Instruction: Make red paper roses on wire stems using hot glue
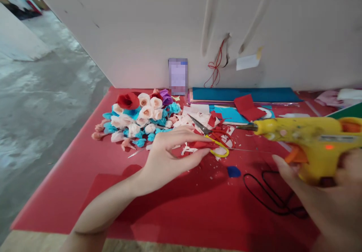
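Observation:
My left hand reaches over the middle of the table, its thumb and fingers apart. Its fingertips are beside the yellow handles of a pair of scissors, and no held thing shows between them. On the right, my right hand grips a yellow hot glue gun with an orange trigger and a lit red light. The gun's metal nozzle points left. Below the scissors lies a small blue paper piece. Paper scraps in white and red surround the blades.
Crepe-paper flowers in several colours are heaped at the back left. A phone leans on the white wall. Blue paper and a red sheet lie at the back. A black cable loops below the glue gun.

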A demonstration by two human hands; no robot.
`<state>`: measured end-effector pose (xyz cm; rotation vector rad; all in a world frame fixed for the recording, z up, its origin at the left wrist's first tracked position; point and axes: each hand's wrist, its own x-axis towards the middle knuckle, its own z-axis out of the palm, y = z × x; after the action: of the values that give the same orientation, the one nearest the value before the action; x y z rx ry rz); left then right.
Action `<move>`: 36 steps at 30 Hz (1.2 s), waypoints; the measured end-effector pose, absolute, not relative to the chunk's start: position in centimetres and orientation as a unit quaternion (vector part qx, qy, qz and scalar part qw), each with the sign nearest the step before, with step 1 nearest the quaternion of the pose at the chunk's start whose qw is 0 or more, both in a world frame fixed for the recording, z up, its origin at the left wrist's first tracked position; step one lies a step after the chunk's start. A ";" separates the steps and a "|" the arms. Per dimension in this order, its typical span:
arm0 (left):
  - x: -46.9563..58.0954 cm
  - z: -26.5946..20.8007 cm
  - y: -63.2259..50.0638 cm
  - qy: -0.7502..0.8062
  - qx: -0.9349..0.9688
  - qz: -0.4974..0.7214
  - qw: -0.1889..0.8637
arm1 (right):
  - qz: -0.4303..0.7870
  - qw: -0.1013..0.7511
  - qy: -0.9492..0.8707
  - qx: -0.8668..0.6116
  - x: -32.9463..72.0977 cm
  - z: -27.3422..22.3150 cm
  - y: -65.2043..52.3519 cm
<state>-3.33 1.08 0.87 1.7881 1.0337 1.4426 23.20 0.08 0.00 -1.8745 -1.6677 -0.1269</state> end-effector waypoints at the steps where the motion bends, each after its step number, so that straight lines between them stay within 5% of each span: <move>1: -3.4 0.9 1.1 0.401 0.680 0.536 0.299 | -0.048 0.314 -0.629 -0.709 23.0 0.6 0.8; 9: -3.3 0.4 1.0 0.478 0.800 0.280 0.232 | 0.055 0.187 -0.657 -0.729 26.6 -3.5 5.6; 19: -3.3 0.5 1.1 0.464 0.760 0.329 0.314 | 0.088 0.078 -0.626 -0.771 29.6 -11.5 4.6; 23: -3.2 1.2 0.8 0.446 0.741 0.359 0.351 | 0.046 0.125 -0.664 -0.736 28.7 -8.2 3.9; 30: -3.0 2.2 -0.7 0.388 0.729 0.423 0.372 | 0.002 0.329 -0.808 -0.489 21.7 3.0 -1.3; 36: -3.4 2.1 -1.2 0.376 0.742 0.421 0.361 | 0.065 0.358 -0.843 -0.396 17.0 3.7 -3.0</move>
<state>-3.35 -1.20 2.09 1.9129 0.9684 1.0842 17.04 -3.01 3.75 -1.0208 -2.1754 0.1674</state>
